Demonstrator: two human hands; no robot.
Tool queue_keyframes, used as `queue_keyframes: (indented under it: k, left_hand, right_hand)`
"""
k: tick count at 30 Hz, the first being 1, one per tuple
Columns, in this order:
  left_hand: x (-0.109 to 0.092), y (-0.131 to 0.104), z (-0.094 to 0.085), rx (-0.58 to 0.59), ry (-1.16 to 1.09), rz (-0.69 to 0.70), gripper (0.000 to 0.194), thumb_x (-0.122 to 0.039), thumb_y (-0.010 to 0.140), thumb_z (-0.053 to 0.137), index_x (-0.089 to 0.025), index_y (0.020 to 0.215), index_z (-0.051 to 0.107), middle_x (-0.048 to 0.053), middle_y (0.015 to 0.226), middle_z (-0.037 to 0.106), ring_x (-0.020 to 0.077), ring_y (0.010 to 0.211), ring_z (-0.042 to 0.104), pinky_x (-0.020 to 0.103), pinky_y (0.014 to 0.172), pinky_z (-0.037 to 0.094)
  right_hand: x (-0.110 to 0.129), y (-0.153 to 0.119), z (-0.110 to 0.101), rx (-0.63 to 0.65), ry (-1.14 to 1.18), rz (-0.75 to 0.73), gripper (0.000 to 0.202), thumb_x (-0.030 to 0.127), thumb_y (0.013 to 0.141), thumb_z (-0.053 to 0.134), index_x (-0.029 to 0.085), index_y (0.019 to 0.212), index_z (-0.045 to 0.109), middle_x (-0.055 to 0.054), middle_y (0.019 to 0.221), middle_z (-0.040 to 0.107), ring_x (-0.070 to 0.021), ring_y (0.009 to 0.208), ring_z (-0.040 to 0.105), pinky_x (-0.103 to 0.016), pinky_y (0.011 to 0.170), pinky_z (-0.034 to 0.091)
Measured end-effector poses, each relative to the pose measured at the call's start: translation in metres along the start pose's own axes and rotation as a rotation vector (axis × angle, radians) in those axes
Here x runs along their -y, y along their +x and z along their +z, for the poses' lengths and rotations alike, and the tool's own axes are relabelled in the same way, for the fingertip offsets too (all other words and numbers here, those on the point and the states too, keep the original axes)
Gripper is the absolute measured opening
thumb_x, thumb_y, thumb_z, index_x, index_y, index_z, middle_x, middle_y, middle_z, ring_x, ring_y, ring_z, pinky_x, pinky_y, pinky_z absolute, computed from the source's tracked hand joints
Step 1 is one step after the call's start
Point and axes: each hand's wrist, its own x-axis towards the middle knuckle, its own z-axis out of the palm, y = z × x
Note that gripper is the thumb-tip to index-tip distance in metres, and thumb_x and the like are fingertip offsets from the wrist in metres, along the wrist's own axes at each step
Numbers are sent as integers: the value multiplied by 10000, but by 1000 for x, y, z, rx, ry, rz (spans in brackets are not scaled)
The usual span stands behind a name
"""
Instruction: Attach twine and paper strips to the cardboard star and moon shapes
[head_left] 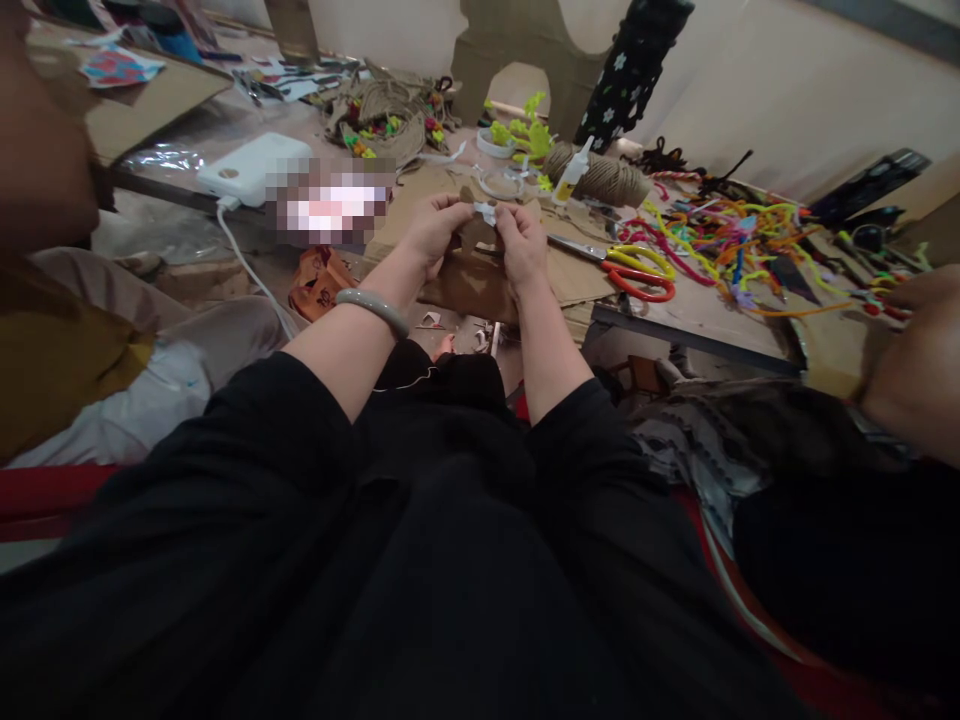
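Note:
A small whitish piece (485,212) is pinched between my two hands above the table's front edge. My left hand (437,232), with a pale bangle (373,308) on its forearm, grips the piece's left end. At its right end the fingertips of my right hand (521,240) are closed on it. Brown cardboard (585,275) lies under and beside my hands. Just right of my right hand are scissors (637,268) with yellow and red-orange handles. A glue bottle (574,175) and a twine roll (600,178) stand behind them.
A white power bank (255,168) with a cable lies left, near a blurred-out bright patch. Colourful pipe cleaners (739,245) cover the right side. Coiled rope (390,115) is at the back. People sit at both sides; one person's arm (919,360) reaches in from the right.

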Motion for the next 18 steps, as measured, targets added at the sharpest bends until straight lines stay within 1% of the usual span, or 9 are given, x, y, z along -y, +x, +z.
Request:
queue_keyframes:
  k: [4, 10, 14, 18]
  left_hand:
    - [2, 3, -1, 0, -12, 3, 218, -111, 816, 579, -202, 619, 555, -22, 607, 579, 94, 543, 546, 219, 510, 400]
    - [4, 4, -2, 24, 67, 22, 162, -141, 797, 580, -211, 652, 580, -6, 643, 609, 113, 588, 579, 232, 525, 423]
    - [4, 4, -2, 21, 126, 27, 130, -176, 784, 600, -215, 664, 569, 1, 651, 621, 119, 626, 597, 209, 515, 429]
    - [3, 2, -2, 17, 92, 20, 111, -178, 777, 579, -214, 672, 572, 1, 660, 637, 117, 645, 604, 190, 510, 444]
  right_hand:
    - [10, -4, -2, 38, -16, -15, 599, 767, 720, 527, 200, 896, 610, 19, 778, 578, -119, 786, 596, -319, 791, 549]
    - [4, -3, -3, 22, -66, -3, 543, 728, 745, 538, 196, 834, 602, 31, 744, 535, -126, 792, 599, -332, 773, 560]
    - [3, -3, -3, 5, -84, -13, 568, 751, 729, 528, 197, 831, 598, 30, 735, 545, -127, 802, 604, -318, 768, 561]
    - [8, -4, -2, 0, -89, -10, 579, 765, 718, 525, 196, 810, 585, 21, 734, 546, -140, 814, 600, -331, 764, 556]
